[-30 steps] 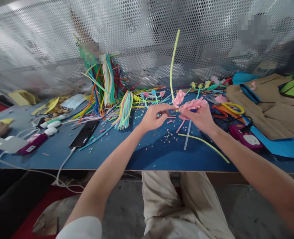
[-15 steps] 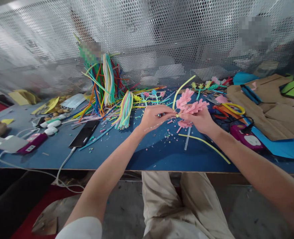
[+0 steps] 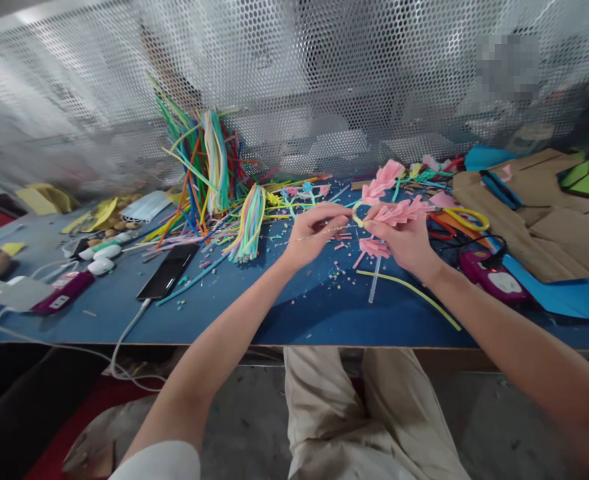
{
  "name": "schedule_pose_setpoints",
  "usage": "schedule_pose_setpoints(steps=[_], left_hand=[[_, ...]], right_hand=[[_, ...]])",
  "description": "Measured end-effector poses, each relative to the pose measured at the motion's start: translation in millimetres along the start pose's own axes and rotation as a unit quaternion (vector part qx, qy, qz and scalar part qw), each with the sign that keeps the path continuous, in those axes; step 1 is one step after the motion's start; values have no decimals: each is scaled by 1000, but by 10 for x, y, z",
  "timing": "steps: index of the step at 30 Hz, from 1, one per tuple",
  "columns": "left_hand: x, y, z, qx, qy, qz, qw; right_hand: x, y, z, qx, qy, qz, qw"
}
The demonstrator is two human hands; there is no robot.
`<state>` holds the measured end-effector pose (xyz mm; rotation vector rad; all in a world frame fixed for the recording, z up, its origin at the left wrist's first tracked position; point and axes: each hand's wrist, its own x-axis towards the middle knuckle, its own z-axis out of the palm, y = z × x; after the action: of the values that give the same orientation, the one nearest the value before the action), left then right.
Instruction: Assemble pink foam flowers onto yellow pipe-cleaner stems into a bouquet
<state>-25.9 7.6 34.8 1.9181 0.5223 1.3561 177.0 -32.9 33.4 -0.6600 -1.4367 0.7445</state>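
Blue surface [image 3: 314, 320] with scraps [image 3: 341, 246]. Left hand [image 3: 317, 230] pinched a yellow strip [image 3: 357, 218], upright a second earlier, since curled small; right hand [image 3: 405, 241] gripped pink fringed sprigs [image 3: 402, 210].

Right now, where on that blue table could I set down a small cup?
Mostly bare: the table front between the phone and left forearm, and between that forearm and the loose yellow stem, bar small scraps. It's crowded at back left with bundled stems, and right with brown paper.

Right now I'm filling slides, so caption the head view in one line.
Right hand holding pink fringed pieces, left hand at a curled yellow strip, above a blue table littered with clippings.
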Motion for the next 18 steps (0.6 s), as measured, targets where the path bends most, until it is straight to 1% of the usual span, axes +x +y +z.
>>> schedule_pose_setpoints(steps=[2,3,5,6,7,9,11,13,14,15,17,18], left_hand=[[47,-104,-95,-69,24,-85,994],[73,-166,-159,-89,41,-117,988],[119,-281,-298,-93,75,-150,981],[135,-320,-360,-79,75,-160,981],[144,-339,-409,-59,64,-162,983],[141,-303,-450,8,15,-133,991],[116,-183,-402,115,-60,-72,989],[81,-29,-284,223,-153,-15,963],[62,43,-212,255,-193,3,948],[45,102,-138,278,-221,18,935],[10,172,-6,296,-223,34,928],[-6,182,46,294,-207,34,933]], right_hand=[[22,-24,-59,-46,8,-11,999],[36,-29,-94,-66,9,-15,998],[71,-20,-168,-88,10,-17,996],[91,-6,-202,-92,16,-16,996],[110,12,-233,-96,22,-17,995],[144,43,-282,-107,24,-22,994],[166,51,-315,-134,12,-28,991],[172,33,-330,-173,1,-39,984],[171,19,-332,-193,-1,-46,980],[167,5,-331,-208,-3,-53,977],[155,-14,-321,-226,-18,-65,972],[149,-18,-316,-229,-32,-69,970]])
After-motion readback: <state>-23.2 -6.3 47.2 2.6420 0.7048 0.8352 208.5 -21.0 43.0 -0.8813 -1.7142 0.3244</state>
